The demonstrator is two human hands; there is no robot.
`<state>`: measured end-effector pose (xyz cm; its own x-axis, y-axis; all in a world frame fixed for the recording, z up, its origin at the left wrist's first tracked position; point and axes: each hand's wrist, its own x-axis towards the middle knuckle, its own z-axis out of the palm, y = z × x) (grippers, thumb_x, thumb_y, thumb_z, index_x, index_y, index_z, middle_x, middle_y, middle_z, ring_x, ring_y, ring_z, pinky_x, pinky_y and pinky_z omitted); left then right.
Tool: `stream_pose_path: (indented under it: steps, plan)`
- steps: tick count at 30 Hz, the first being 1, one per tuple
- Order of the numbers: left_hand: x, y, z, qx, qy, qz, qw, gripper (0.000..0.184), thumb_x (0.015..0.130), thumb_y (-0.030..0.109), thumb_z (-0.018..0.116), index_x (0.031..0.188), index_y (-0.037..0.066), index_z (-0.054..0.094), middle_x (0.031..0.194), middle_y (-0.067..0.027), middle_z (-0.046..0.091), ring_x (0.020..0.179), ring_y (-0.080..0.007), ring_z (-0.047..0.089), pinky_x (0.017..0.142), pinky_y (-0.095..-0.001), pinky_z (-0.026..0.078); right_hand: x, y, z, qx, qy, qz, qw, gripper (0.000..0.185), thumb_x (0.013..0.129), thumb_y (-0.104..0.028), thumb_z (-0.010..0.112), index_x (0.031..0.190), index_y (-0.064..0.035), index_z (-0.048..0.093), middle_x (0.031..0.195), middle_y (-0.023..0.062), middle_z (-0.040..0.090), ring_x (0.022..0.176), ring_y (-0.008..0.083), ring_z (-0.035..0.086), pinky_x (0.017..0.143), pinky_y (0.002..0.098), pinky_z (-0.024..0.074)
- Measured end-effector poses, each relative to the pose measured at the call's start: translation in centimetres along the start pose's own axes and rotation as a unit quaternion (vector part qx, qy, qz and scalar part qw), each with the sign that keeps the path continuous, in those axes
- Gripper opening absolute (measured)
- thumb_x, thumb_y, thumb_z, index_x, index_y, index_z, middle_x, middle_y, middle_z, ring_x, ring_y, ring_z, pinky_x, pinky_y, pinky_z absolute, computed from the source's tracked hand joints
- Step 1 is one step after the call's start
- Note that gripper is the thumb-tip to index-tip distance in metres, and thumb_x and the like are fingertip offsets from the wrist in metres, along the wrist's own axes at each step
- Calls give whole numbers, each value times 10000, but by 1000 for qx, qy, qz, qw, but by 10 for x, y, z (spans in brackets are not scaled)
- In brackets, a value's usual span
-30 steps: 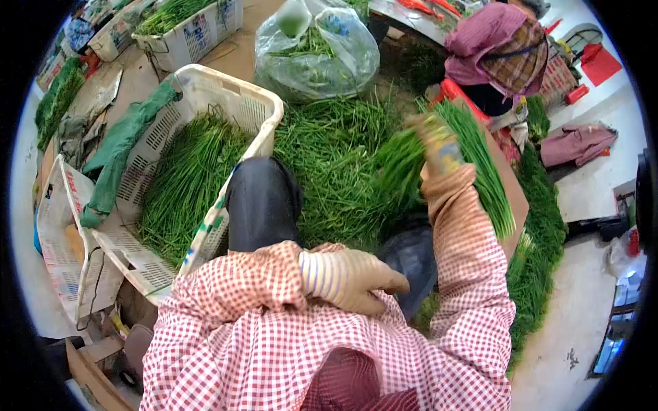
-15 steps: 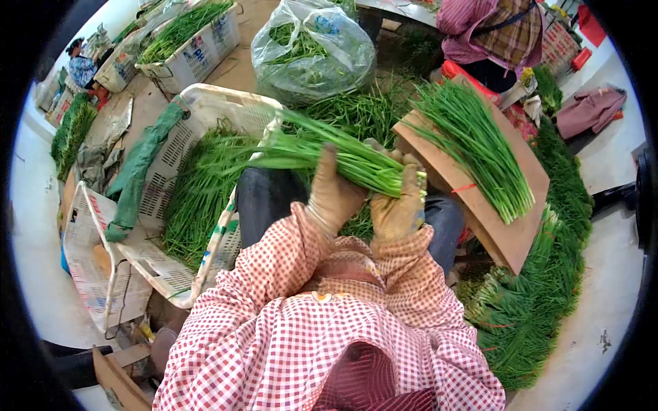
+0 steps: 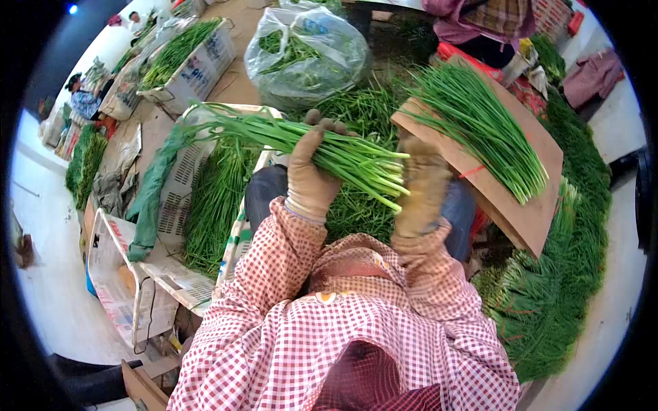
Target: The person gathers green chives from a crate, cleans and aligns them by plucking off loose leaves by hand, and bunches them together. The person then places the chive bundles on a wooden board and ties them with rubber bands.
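My left hand (image 3: 312,171), in a soiled glove, is wrapped around a bunch of green chives (image 3: 360,161). The leaves trail off to the left over a plastic crate, and the pale stem ends fan out slightly to the right. Close beside those ends is my gloved right hand (image 3: 421,192), smeared by motion, so its fingers cannot be made out. To its right, a larger bunch of chives (image 3: 490,133) with a red tie around it lies on a tilted brown board (image 3: 552,161).
Loose chives (image 3: 219,198) fill part of the white crate (image 3: 181,178) at left, a green cloth (image 3: 147,205) over its side. A clear plastic bag (image 3: 308,65) of greens stands ahead. Chive bunches (image 3: 541,308) line the right floor. A person (image 3: 480,24) is at upper right.
My right hand has come away from the stem ends, moving slightly right. My left hand has shifted a little left and up with the chives, whose stem ends now spread apart.
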<state>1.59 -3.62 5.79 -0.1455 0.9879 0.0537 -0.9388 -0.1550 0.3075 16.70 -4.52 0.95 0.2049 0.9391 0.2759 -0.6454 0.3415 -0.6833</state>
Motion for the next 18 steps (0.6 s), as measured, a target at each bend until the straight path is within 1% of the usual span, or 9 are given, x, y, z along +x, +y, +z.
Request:
stream_pose_path:
  steps: [1,3,6,7,9,11,12,13,18]
  plan:
    - [-2,-6,-1,-1,-1,-9,1000,420,800,69,641,1186,103,478,932,-66,619,859,-240,607,884,-452,486,-2,6,2,-100,-62,-36,992,577,926,-508,471,1318,-85,448,1245,90,541,1129,190,525,927,338,444]
    - [1,-13,-3,58,-10,-34,998,329,812,86,635,1127,100,543,923,-26,632,901,-208,605,930,-449,460,-3,9,-1,-35,-44,-6,998,529,921,-503,485,1269,-105,488,1230,64,543,1144,217,510,982,362,407]
    - [8,-6,-5,67,23,-40,997,343,806,64,625,1133,100,528,900,-53,617,894,-226,604,878,-453,490,12,-18,-23,41,7,65,997,402,914,-319,587,1214,-60,521,1118,36,573,1032,162,550,906,293,462]
    - [8,-4,-5,77,46,-39,995,353,804,61,624,1140,100,522,894,-61,613,891,-233,604,861,-454,498,14,-36,-23,-72,14,52,996,426,878,-317,646,1195,-55,538,1127,55,578,1041,179,559,901,325,466]
    - [8,-7,-7,83,55,-39,994,361,805,52,617,1146,100,512,903,-74,613,890,-243,603,845,-458,502,15,-66,-13,-330,-95,6,939,447,864,-334,656,1175,-33,548,1129,102,588,1042,219,571,906,362,462]
    - [9,-14,-10,81,74,-79,991,356,810,35,604,1146,99,504,906,-80,613,883,-246,604,827,-455,507,21,-82,-3,-496,-234,-98,830,405,858,-293,647,1138,-11,569,1124,149,593,1045,280,576,905,390,459]
    - [9,-17,-10,85,85,-91,989,340,819,28,592,1140,99,505,909,-84,615,872,-246,606,805,-457,512,23,-84,-1,-497,-267,-97,820,361,835,-246,650,1115,-27,589,1115,175,586,1041,336,570,903,399,459]
    - [9,-21,-11,81,82,-99,988,340,819,28,592,1140,99,505,909,-84,615,872,-246,606,805,-457,512,21,-90,4,-569,-283,-106,765,337,809,-222,663,1106,-73,606,1127,170,575,1032,350,570,897,406,461]
    - [7,-23,-12,91,73,-152,981,345,826,31,575,1156,76,486,898,-94,605,849,-263,608,759,-416,529,17,-86,10,-618,-360,-102,691,308,802,-158,654,1107,-135,615,1109,149,561,995,322,581,833,388,494]
